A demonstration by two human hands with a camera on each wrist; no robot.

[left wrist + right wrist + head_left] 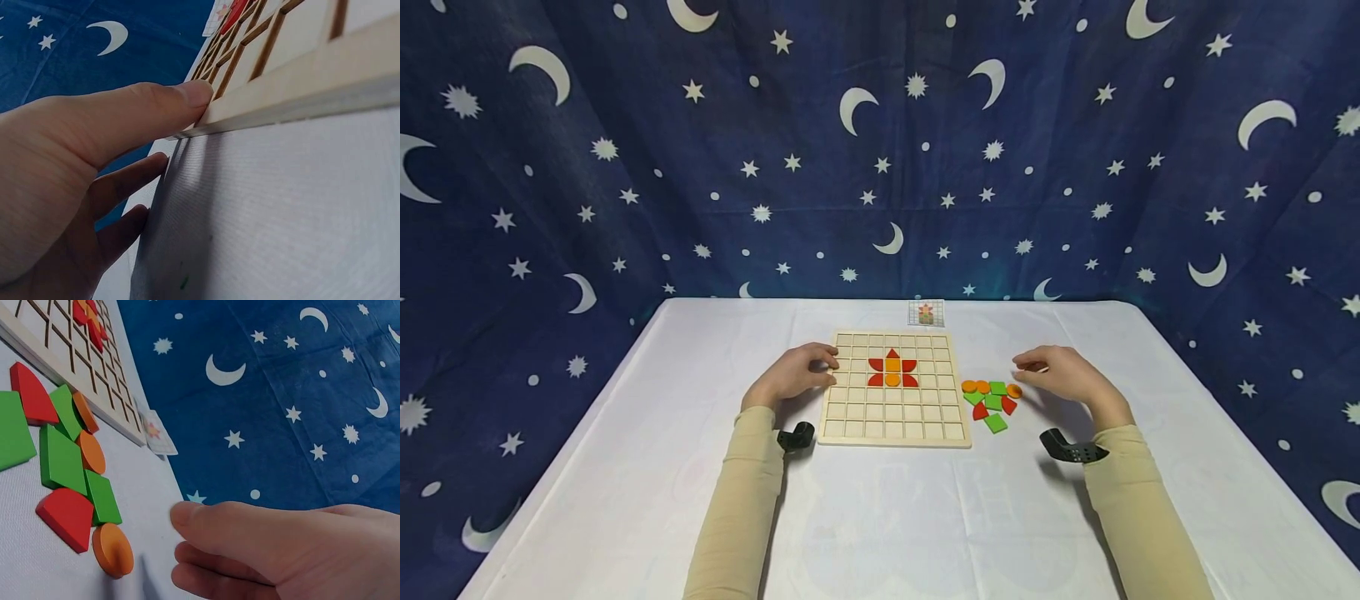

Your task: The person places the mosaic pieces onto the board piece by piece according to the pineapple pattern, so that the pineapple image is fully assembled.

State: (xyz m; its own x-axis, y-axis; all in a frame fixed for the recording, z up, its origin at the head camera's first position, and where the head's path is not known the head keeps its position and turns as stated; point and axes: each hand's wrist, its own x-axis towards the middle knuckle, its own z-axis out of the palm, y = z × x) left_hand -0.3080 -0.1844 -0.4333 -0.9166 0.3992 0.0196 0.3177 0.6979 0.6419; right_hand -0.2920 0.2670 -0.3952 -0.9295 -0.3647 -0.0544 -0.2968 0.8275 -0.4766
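A wooden grid board [895, 433] lies on the table, carrying a flower-like figure of red and orange pieces [892, 367]. My left hand [793, 372] is at the board's left edge. In the left wrist view, the thumb of that hand [125, 122] touches the board's rim, while the other fingers spread beside it. To the right of the board lies a loose group of green squares [996, 423], red quarter-round pieces [67, 515] and orange discs [114, 550]. My right hand [1063, 375] hovers just right of this group, fingers loosely bent, with nothing visible in it.
A small pattern card [926, 312] showing a coloured figure on a grid lies behind the board, near the table's back edge. White cloth covers the table [880, 525]. A dark blue curtain [880, 183] with moons and stars hangs behind and at the sides.
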